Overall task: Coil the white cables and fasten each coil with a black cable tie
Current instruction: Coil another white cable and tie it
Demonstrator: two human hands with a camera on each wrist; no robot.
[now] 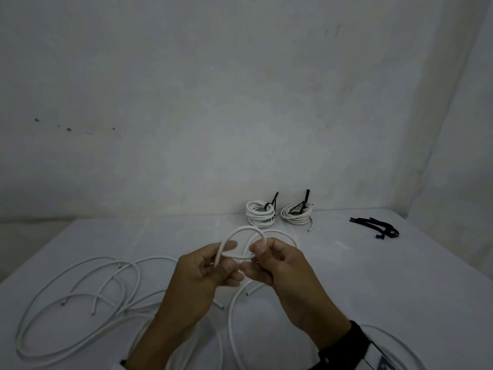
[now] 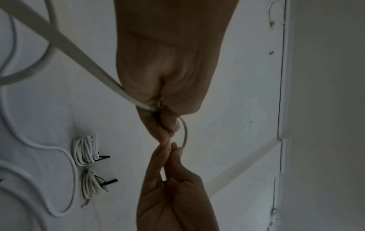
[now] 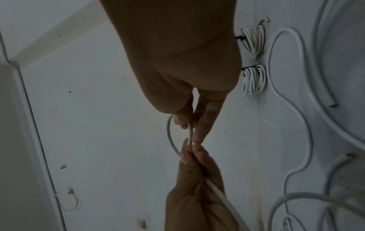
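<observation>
Where the pale worktop (image 1: 373,276) meets a scuffed white wall (image 1: 240,102): two tied coils (image 1: 260,213) at the back edge, spare black cable ties (image 1: 378,226) far right, loose white cables (image 1: 80,303) sprawled left and near. Above centre: left hand (image 1: 202,273) and right hand (image 1: 282,265), fingers pinched on one white cable (image 1: 244,231) bent into a small loop, lifted off the surface and partly hiding the strands beneath.

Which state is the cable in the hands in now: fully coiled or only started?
Only started. The cable makes one small loop between the left hand and right hand; the rest lies spread on the table.
</observation>
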